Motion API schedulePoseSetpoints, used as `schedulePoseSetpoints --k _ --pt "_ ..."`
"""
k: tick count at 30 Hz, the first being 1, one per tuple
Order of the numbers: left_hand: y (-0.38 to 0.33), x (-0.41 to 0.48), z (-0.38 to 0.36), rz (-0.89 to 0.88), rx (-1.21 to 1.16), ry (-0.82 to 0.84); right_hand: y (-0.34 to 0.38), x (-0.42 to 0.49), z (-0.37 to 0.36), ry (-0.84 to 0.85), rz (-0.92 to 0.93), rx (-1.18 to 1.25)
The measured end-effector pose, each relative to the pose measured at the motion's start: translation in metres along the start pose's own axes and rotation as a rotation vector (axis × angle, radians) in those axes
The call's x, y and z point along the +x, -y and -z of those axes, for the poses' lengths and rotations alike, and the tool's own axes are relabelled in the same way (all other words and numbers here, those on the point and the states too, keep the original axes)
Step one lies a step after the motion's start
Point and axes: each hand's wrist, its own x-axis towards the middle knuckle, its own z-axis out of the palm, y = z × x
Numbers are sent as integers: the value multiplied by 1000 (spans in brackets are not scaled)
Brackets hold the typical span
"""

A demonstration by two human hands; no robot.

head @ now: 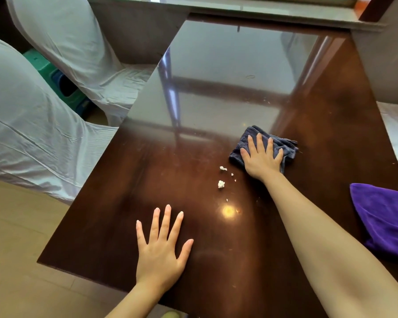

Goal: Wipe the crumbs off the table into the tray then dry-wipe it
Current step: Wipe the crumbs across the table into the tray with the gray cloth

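Nowhere readable writing; right hand flat on dark cloth.

Dark brown glossy worktop, its far half washed grey by window glare, one round lamp reflection near the front. Two chairs in pale grey fabric covers stand left, just beside the edge. Green and blue plastic stools between them. Light wood-tone floor. Grey stone sill along the far end.
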Motion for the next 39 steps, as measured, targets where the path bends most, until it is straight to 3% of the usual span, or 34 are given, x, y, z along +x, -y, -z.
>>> schedulePoseSetpoints --k 7,14,24,39 --pt "-1 -1 1 5 13 -7 29 -13 -9 71 266 -25" --pt "-2 -1 2 6 7 -7 8 -45 -16 110 540 -129" --pt "-1 0 0 18 15 -22 -17 -129 -44 85 631 -174" --pt "0 1 -7 21 -3 -72 -57 -255 -62 167 668 -35"
